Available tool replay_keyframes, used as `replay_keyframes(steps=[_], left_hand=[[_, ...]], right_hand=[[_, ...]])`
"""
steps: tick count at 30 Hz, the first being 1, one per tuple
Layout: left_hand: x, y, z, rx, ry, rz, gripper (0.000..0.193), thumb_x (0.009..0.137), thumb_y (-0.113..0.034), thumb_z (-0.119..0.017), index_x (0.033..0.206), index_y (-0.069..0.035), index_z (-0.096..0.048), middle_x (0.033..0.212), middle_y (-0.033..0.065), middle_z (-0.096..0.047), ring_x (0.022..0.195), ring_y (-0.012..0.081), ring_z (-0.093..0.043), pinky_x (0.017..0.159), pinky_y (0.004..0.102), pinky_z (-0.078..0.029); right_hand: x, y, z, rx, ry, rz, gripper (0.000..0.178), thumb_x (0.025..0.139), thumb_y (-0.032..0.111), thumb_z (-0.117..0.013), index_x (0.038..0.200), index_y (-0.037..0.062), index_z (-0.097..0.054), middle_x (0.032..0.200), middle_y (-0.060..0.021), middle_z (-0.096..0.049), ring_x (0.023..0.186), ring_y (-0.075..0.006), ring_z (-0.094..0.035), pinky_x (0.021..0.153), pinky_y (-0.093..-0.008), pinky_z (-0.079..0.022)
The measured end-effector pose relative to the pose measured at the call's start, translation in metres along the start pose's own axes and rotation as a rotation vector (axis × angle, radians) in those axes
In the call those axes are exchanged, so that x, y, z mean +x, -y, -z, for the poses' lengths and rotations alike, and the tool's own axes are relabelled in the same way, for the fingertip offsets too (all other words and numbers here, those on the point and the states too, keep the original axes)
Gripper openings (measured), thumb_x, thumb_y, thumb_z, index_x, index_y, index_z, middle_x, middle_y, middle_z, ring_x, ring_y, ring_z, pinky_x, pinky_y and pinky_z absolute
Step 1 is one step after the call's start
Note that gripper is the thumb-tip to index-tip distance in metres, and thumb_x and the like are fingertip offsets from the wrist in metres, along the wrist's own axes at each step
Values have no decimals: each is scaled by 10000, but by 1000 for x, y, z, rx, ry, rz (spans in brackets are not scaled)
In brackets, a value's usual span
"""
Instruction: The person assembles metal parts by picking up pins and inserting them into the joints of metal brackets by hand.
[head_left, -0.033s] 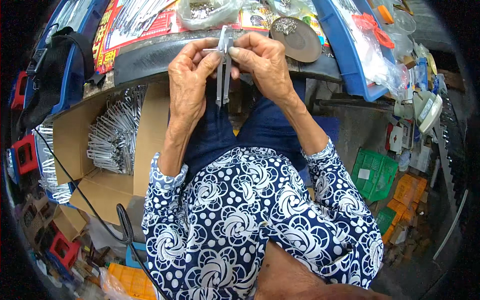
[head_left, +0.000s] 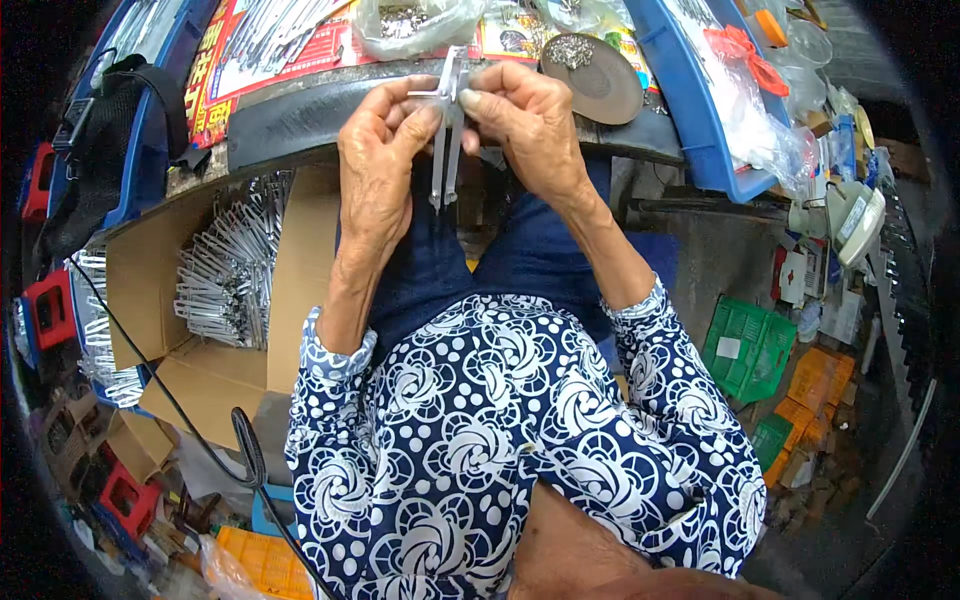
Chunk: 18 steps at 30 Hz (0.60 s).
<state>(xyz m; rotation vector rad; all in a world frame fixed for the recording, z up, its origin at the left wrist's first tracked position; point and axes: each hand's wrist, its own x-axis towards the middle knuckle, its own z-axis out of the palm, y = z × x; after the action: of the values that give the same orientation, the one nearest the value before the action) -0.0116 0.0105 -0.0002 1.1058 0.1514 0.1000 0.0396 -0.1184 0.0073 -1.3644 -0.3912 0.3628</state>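
Hands (head_left: 385,150) (head_left: 530,115) unmoved, pinching metal clip (head_left: 446,140), same spot

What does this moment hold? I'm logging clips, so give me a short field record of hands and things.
left hand: pinches the metal clip at its top
right hand: grips the same clip from the other side
clip: long, silvery, hanging down between both hands
cardboard box: at the person's left, holding many like metal pieces
round dish: beyond the right hand, small metal bits in it

Metal piece (head_left: 446,125): top end hidden btwn fingertips of both hands, joint unclear. Small bits in round dish (head_left: 592,78) at 1 o'clock too tiny to tell. Carton (head_left: 150,290) at 9 o'clock: lower stacks covered by flap. Tray (head_left: 700,110) cut off at 12.
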Motion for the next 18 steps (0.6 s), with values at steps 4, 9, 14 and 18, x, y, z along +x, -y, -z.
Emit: replay_keyframes(steps=[4,9,14,18], left_hand=[[-6,7,-2,62,52,8,235,807,-72,-521,1007,45,-483,773,51,-580,655,75,-527,596,180,-426],[-6,5,-4,5,98,67,196,817,-82,-506,958,54,-494,793,74,-588,643,102,-548,583,207,-456],[0,12,-2,-6,79,57,199,818,-110,-519,933,51,-493,764,109,-599,607,140,-584,575,227,-492],[0,12,-6,55,24,29,157,823,-82,-497,910,49,-501,720,109,-598,588,135,-584,560,225,-490]], right_hand=[[4,-1,4,29,-81,79,125,803,68,-552,821,-54,-532,618,-38,-532,510,-81,-508,470,-170,-374],[10,-1,5,55,-62,44,127,799,77,-559,834,-44,-537,604,-18,-518,487,-59,-466,455,-166,-348],[15,5,1,-5,-17,-45,197,780,116,-589,895,-31,-525,632,0,-521,482,-27,-422,422,-159,-314],[17,5,-3,-134,-48,-24,193,776,134,-595,884,-13,-532,651,1,-536,505,-17,-428,412,-165,-321]])
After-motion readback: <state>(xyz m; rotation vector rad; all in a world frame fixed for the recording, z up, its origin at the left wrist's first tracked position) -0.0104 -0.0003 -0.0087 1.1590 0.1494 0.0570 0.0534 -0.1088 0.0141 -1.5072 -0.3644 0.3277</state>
